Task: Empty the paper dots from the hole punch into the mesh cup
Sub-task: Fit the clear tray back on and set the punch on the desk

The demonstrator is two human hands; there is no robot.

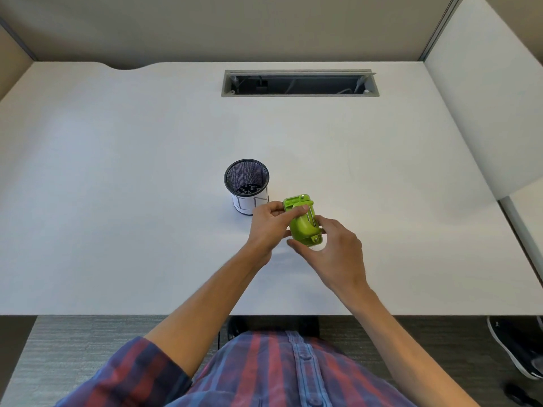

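Observation:
A lime-green hole punch (302,221) is held just above the white desk, a little right of centre. My left hand (269,227) grips its left side, thumb across the top. My right hand (335,251) cups its near right end, fingers curled around it. A black mesh cup (246,183) stands upright just to the left and behind the punch, with white paper wrapped around its lower wall. White paper dots (249,189) lie on the cup's bottom. The underside of the punch is hidden.
The white desk (147,171) spreads wide to both sides. An open cable slot (299,83) is set into the far middle. Partition walls (484,98) close the back and right. A shoe (514,348) lies on the floor at lower right.

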